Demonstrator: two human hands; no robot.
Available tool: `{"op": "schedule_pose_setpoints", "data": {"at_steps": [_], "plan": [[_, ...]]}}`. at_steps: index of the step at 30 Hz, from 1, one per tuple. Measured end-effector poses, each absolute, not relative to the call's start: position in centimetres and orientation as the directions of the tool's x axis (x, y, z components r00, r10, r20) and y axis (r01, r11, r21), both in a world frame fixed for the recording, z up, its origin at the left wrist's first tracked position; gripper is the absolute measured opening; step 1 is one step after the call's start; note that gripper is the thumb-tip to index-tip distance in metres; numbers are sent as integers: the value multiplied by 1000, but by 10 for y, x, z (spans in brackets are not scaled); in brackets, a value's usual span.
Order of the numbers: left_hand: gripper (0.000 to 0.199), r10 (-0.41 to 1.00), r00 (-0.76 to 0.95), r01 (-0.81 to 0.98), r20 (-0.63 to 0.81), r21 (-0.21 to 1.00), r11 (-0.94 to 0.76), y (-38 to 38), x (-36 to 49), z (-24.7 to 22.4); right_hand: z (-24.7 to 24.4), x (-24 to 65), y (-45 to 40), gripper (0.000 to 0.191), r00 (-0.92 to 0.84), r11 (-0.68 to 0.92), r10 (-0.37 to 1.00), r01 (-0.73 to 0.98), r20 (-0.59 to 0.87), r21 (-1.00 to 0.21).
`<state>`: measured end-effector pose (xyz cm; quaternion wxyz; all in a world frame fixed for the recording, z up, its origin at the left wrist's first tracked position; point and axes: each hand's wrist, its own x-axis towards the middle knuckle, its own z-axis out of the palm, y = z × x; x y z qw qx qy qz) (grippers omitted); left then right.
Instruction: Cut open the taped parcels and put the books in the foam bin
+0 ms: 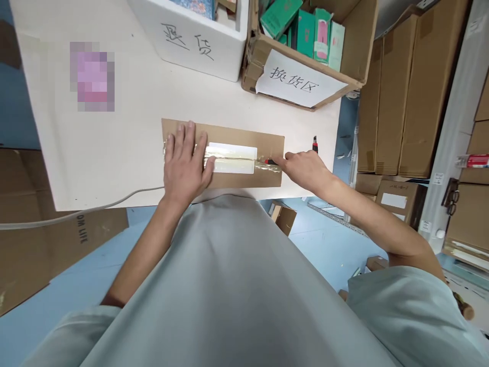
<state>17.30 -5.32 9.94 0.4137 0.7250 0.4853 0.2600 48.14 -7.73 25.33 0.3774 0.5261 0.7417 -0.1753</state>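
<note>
Bright, diffuse light covers the flat white desk (126,142), with soft shadows. Shiny clear packing tape (269,167) catches glare. Wide-angle distortion stretches the outer edges, and a pinkish-purple patch (92,76) is heavily pixelated.

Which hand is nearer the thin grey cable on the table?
Left hand: on the rectangular brown cardboard box, close to the cable. Right hand: at the box's opposite end.

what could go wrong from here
The slim red-and-black cutter in the right hand might slip along the shiny clear tape toward the left hand, spread flat on the brown cardboard box. It could also nick the white rectangular label. The long grey cable beside the left wrist might snag.
</note>
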Motion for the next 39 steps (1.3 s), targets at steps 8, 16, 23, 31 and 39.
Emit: {"op": "schedule_pose_setpoints", "data": {"at_steps": [8, 16, 23, 31, 39], "plan": [[86, 933, 347, 710, -91, 676, -199, -54, 175, 111, 240, 557, -109, 62, -160, 333, 663, 938, -732, 96], [93, 941, 285, 746, -180, 658, -100, -49, 182, 114, 175, 610, -124, 50, -284, 250, 783, 958, -553, -138], [81, 948, 262, 809, -179, 576, -115, -50, 189, 125, 74, 618, -150, 53, -324, 163, 933, 771, -158, -616], [72, 938, 340, 757, -74, 613, -226, -48, 153, 110, 4, 541, -191, 57, 221, -251, 963, 543, -152, -801], [73, 924, 380, 655, 53, 690, -309, -34, 99, 91, -19, 476, -184, 43, 452, -578, 791, 333, -412, -745]]}}
